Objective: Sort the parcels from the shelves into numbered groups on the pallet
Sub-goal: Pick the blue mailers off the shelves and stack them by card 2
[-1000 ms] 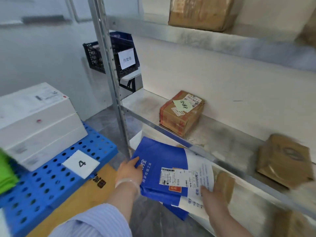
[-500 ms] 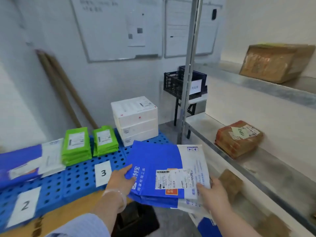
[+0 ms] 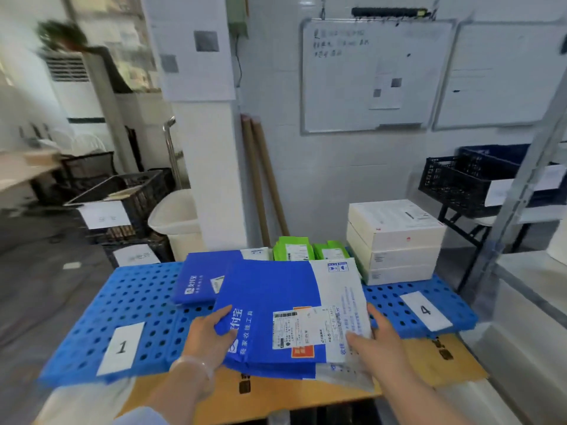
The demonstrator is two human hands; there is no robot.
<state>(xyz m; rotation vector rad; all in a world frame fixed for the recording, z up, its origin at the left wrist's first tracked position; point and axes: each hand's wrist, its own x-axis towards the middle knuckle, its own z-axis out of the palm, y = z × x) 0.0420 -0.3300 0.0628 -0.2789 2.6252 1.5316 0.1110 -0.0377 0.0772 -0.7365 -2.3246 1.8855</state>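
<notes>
Blue mailer [image 3: 270, 299]: moved from beside the shelf to above the pallet [image 3: 138, 289], just in front of the matching mailer [image 3: 199, 277]. Left hand [image 3: 205, 342], right hand [image 3: 377, 345]: fingers gripping its side edges. Likely joins that group next.

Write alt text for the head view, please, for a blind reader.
The left hand and right hand hold a blue mailer above a blue pallet with cards 1 and 4. Behind it lie a second mailer, green parcels and white boxes.
</notes>
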